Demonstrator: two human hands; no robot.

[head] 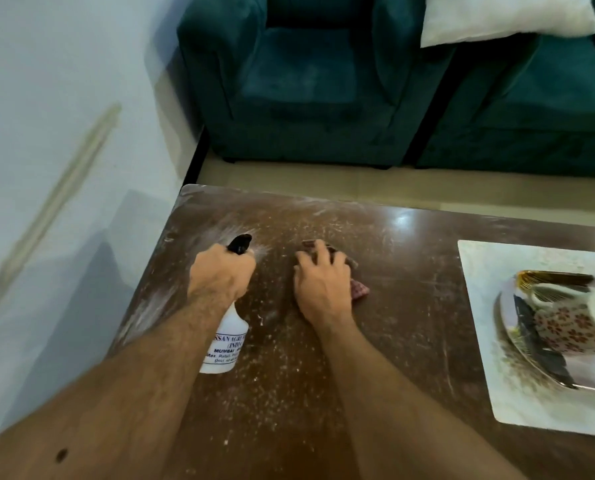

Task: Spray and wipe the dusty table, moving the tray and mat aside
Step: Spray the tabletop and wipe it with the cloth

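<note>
Table (393, 271): dark brown wood, glossy, lying under white dust specks and smears; dust is lying thickest toward the far left corner and along the left edge.

Left hand (220, 271): gripping the neck of a spray bottle (225, 344), fingers curled round the trigger head. The black nozzle (240, 242) is pointing toward the far left corner, with a pale haze showing just beyond it. The bottle is white with printed label text and is hanging tilted over the left part of the table; whether its base is touching the wood cannot be told.

Right hand (323, 285): lying palm-down on a cloth (358, 289), fingers spread and slightly bent, pressing it flat against the table just right of the bottle. The cloth is reddish and checked, showing past the fingertips and at the hand's right side.

Mat (479, 327): white, rectangular, sitting at the right edge of the table, well apart from both hands.

Tray (531, 344): patterned, gold-rimmed, resting on the mat, running out of view at the right.

Cup (566, 327): floral, sitting on the tray.

Sofa (323, 81): teal, standing beyond the far edge, bearing a white cushion (507, 15).

Wall (47, 133): pale, standing at the left.
</note>
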